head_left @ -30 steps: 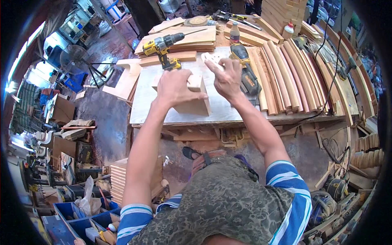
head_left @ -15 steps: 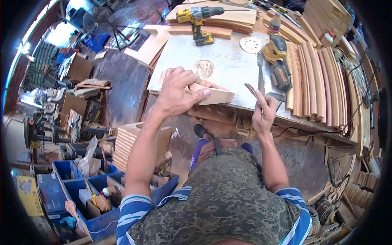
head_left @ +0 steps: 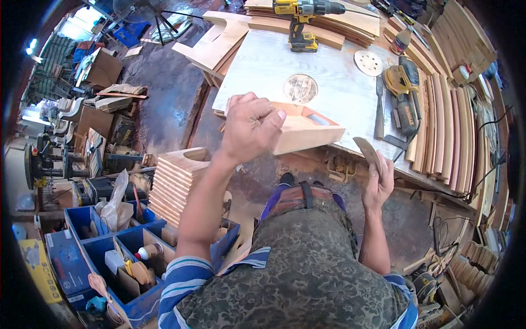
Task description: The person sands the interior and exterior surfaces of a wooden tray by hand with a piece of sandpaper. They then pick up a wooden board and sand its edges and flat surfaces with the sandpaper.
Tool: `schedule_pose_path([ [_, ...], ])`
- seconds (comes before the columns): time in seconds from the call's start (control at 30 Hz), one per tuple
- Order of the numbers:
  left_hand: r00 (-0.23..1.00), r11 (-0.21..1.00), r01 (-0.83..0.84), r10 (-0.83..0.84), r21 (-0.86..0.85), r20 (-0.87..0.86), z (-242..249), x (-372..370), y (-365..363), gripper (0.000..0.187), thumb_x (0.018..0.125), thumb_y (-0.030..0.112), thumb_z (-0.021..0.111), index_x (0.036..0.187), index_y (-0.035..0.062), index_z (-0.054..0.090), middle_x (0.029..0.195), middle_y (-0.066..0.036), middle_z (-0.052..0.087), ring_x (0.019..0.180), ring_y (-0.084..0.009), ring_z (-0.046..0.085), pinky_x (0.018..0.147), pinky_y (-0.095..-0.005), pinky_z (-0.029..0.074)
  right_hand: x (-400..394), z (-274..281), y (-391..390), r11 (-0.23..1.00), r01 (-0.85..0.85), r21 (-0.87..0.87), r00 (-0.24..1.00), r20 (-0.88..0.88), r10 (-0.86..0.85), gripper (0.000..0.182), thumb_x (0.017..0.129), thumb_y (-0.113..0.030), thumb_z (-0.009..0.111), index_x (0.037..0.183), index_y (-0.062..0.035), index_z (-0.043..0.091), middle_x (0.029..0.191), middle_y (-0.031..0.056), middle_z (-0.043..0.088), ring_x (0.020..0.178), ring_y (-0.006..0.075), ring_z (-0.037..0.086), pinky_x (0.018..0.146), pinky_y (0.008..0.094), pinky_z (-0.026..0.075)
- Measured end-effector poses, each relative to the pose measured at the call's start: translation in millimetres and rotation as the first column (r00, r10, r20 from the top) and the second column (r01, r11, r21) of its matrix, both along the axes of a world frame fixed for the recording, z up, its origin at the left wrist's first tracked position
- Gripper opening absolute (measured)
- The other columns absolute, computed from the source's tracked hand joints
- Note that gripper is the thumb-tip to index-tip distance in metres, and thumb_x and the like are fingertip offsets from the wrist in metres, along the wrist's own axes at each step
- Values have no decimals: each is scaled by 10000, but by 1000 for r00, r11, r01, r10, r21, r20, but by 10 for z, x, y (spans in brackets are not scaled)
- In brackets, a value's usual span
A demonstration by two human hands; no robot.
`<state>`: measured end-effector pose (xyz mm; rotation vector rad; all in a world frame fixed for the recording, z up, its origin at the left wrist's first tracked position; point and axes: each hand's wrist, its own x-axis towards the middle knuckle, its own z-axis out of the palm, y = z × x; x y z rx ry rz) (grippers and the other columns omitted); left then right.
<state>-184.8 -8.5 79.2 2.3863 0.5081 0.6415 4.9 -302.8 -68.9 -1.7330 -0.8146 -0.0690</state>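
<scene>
My left hand (head_left: pixel 251 127) is closed on the left end of a pale wooden box-like piece (head_left: pixel 308 135), which is tilted at the front edge of the white worktable (head_left: pixel 246 71). Pinched in my right hand (head_left: pixel 379 183) is a thin, curved brownish piece (head_left: pixel 366 149), held up just right of the box and apart from it. Behind the box, a round sanding-worn disc (head_left: pixel 300 89) lies on the tabletop. What the brown piece is made of I cannot make out.
A yellow drill (head_left: pixel 301 24) stands at the table's back. On the right are a perforated disc (head_left: pixel 368 63), a sander (head_left: pixel 405 96) with its cord, and a row of curved slats (head_left: pixel 438 126). Stacked wood pieces (head_left: pixel 172 186) and a blue compartment box (head_left: pixel 104 247) are at the lower left.
The box has turned and tilted in my left hand, showing more of its side and inside. My right hand has moved lower and right with the brown piece. The whole view has shifted.
</scene>
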Motion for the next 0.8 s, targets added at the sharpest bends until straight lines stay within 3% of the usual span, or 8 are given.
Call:
schedule_pose_path([
  [0.07, 998, 1000, -21, 22, -14, 56, -23, -10, 43, 343, 941, 336, 700, 696, 96, 689, 669, -35, 592, 735, -229, 527, 879, -411, 356, -46, 123, 92, 1000, -18, -12, 1000, 16, 19, 336, 1054, 19, 588, 1378, 59, 669, 1144, 114, 656, 1064, 196, 616, 971, 308, 482],
  [0.3, 995, 998, 52, -50, -21, 91, -64, 9, 163, 342, 940, 311, 687, 678, 94, 660, 671, -36, 595, 747, -239, 532, 859, -426, 347, -329, 632, 488, 995, -54, 81, 998, 48, 50, 281, 1042, -2, 618, 1301, 58, 706, 1159, 114, 641, 1049, 189, 590, 938, 306, 475],
  [0.37, 988, 998, 66, -66, 5, 139, -118, 15, 168, 336, 944, 289, 676, 670, 95, 655, 662, -35, 594, 740, -244, 530, 851, -428, 344, -416, 824, 670, 989, -68, 132, 955, 296, 26, 297, 1011, 49, 639, 1295, 35, 724, 1214, 114, 613, 1023, 190, 577, 891, 295, 468],
  [0.43, 989, 997, 76, -76, 4, 130, -106, 12, 140, 330, 944, 279, 672, 670, 96, 652, 656, -36, 590, 731, -248, 527, 847, -429, 344, -513, 996, 801, 987, -145, 71, 918, 383, 107, 357, 959, 97, 662, 1283, -20, 756, 1284, 125, 583, 994, 182, 546, 816, 282, 448],
  [0.5, 987, 996, 92, -92, 7, 136, -88, 48, 105, 323, 944, 268, 669, 670, 97, 650, 650, -38, 586, 721, -252, 524, 843, -431, 345, -599, 1101, 905, 989, -148, -28, 874, 464, 144, 499, 774, 98, 720, 1236, -74, 797, 1280, 135, 631, 1016, 247, 546, 857, 341, 466],
  [0.6, 983, 989, 131, -139, 74, 116, -90, 69, 30, 336, 987, 238, 647, 680, 105, 615, 656, -26, 537, 735, -230, 487, 849, -406, 339, -716, 1248, 1013, 988, -80, -135, 854, 501, 138, 514, 765, 27, 738, 1237, -162, 814, 1304, 105, 669, 1036, 249, 508, 890, 340, 438],
  [0.7, 981, 989, 113, -127, 98, 149, -119, 114, -55, 332, 980, 224, 644, 673, 100, 622, 635, -29, 538, 722, -236, 494, 848, -406, 340, -795, 1223, 1072, 991, -92, -92, 808, 575, 128, 513, 775, 7, 722, 1249, -170, 807, 1325, 101, 676, 1046, 255, 530, 895, 352, 441],
  [0.8, 973, 983, 101, -130, 156, 191, -150, 128, -103, 278, 909, 195, 673, 658, 85, 624, 641, -50, 570, 702, -264, 528, 810, -439, 356, -889, 1208, 1079, 986, -117, -122, 833, 529, 164, 509, 792, -17, 708, 1264, -186, 797, 1321, 102, 693, 1039, 267, 592, 903, 377, 442],
])
